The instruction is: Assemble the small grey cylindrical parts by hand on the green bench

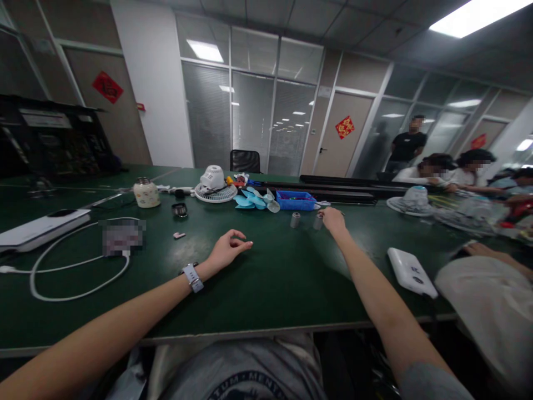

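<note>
Right hand [334,220]: your bent fingers are at the upper part of a small grey cylinder [318,223] on the worktop [266,297]; whether they grip it or merely touch it, you cannot tell from this view. For a secure hold, set thumb and fingertips on opposite sides of its wall and keep its axis upright, since a curved side is likely to roll if tipped. Left hand [225,250]: your thumb and fingers curve around a gap, holding nothing, well apart from the cylinder; from there it could steady the piece. Just to the left of the touched piece stands a second cylinder [295,220]; keep your knuckles clear of it, as a sideways brush could topple it. Behind these, the blue tray [297,205] and the light-blue fan blades [253,200] limit the far side, so a low forward sweep calls for care.
</note>
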A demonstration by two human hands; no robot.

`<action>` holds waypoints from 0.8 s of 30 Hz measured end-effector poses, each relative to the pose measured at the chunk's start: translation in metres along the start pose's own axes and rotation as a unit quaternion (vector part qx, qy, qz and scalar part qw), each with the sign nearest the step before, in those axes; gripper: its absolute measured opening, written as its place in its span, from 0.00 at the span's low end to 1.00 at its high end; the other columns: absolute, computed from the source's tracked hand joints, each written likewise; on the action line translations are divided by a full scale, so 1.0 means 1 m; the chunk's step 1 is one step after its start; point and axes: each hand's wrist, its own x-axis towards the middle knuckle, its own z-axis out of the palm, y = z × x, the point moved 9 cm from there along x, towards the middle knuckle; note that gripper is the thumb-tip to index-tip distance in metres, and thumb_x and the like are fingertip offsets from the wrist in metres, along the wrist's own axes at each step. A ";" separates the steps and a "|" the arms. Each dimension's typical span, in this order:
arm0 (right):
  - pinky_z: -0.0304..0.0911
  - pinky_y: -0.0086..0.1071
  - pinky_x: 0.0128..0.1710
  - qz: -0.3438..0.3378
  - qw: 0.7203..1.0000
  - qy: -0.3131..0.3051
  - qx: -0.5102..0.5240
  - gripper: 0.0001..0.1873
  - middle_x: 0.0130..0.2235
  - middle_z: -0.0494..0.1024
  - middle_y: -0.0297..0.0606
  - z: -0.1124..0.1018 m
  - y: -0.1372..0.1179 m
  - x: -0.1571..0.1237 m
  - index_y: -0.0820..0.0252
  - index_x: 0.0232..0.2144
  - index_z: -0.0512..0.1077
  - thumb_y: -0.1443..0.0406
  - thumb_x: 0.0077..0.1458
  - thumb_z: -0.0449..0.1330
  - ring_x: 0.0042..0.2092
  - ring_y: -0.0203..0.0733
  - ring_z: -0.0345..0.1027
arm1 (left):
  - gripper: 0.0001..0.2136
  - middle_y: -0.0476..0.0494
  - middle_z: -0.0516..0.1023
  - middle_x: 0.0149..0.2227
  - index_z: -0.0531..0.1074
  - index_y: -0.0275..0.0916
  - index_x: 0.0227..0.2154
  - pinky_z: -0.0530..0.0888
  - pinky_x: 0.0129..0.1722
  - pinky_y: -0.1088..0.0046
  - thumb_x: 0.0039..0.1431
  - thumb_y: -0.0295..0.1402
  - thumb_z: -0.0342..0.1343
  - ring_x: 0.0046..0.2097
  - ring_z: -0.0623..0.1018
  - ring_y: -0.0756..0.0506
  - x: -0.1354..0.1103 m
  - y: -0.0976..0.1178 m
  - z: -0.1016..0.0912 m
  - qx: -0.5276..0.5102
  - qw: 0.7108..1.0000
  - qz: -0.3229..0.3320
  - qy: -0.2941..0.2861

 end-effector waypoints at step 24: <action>0.61 0.34 0.49 -0.028 0.998 -0.051 0.007 0.20 0.49 0.76 0.48 0.005 -0.001 -0.003 0.59 0.48 0.75 0.72 0.56 0.51 0.50 0.46 0.70 | 0.19 0.46 0.81 0.31 0.65 0.39 0.39 0.71 0.34 0.71 0.50 0.46 0.61 0.35 0.80 0.45 0.002 -0.002 0.003 0.004 1.000 0.024 -0.012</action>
